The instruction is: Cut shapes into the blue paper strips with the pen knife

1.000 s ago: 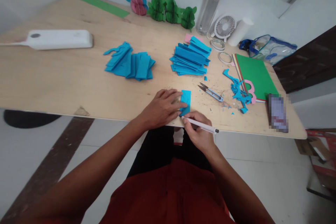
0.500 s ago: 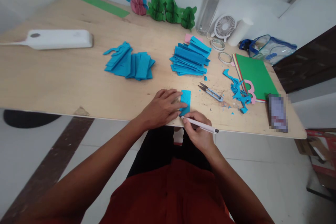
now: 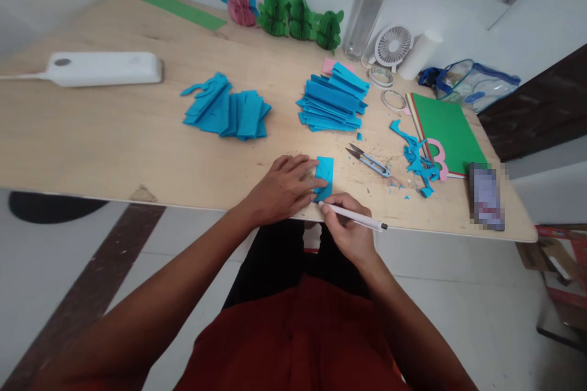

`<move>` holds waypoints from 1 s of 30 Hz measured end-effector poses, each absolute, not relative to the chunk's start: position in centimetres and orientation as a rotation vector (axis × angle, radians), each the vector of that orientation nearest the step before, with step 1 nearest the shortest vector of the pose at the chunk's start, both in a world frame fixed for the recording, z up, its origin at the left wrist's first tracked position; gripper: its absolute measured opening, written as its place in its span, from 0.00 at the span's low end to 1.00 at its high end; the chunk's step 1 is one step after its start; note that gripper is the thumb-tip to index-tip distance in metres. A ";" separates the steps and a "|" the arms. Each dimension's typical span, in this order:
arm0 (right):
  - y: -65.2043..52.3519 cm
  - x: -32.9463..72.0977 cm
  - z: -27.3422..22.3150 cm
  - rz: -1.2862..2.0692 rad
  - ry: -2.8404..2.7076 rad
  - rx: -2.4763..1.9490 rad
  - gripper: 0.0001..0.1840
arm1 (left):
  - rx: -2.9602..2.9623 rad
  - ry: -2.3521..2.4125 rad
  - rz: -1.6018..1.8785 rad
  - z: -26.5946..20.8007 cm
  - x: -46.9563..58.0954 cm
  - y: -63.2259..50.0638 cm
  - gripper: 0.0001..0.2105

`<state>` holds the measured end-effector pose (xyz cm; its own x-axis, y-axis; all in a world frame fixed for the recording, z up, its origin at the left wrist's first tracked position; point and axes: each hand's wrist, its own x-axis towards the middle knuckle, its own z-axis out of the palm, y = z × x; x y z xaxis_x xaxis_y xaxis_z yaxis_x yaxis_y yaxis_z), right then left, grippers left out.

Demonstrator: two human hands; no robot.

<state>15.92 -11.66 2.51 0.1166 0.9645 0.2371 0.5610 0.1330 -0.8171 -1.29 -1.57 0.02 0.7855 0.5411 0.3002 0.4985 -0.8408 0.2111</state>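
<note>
A small blue paper piece [image 3: 326, 168] lies near the table's front edge, with a faint curved line on it. Fingers spread, my left hand [image 3: 287, 188] rests flat on the table, its fingertips pressing the paper's left side. My right hand [image 3: 349, 229] grips a white pen [image 3: 355, 215], its tip by the lower edge of the paper. Behind the right hand are thread snips [image 3: 369, 160], blades pointing left. Two groups of blue paper pieces lie farther back: a fanned stack [image 3: 247, 115] at left and a strip pile [image 3: 332, 102] near the middle.
Blue scraps [image 3: 417, 162] and a pink paper cutout [image 3: 438, 157] lie at right, beside green sheets [image 3: 452, 134] and a phone [image 3: 486, 198]. Tape rolls [image 3: 393, 100], a small fan [image 3: 393, 47] and a bottle [image 3: 369, 15] stand behind. A white device [image 3: 107, 68] lies at left.
The pen in my right hand has shifted slightly to the right, its tip moving a little along the paper's lower edge. My left hand stays in place on the paper.
</note>
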 end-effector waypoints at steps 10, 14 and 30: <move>-11.6 15.7 2.5 0.536 -1.579 -1.552 0.06 | 2.855 0.845 0.526 0.2 -1.2 -1.6 0.15; -11.5 15.6 2.6 0.472 -1.627 -1.546 0.06 | 2.852 0.845 0.524 0.2 -1.2 -1.6 0.15; -11.7 16.0 2.7 0.472 -1.616 -1.568 0.06 | 2.849 0.841 0.546 0.0 -1.3 -1.6 0.15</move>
<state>15.99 -11.67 2.68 0.1072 0.9507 0.2908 0.6452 0.1561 -0.7479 -1.32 -1.59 0.00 0.7803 0.5454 0.3061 0.5018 -0.8381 0.2142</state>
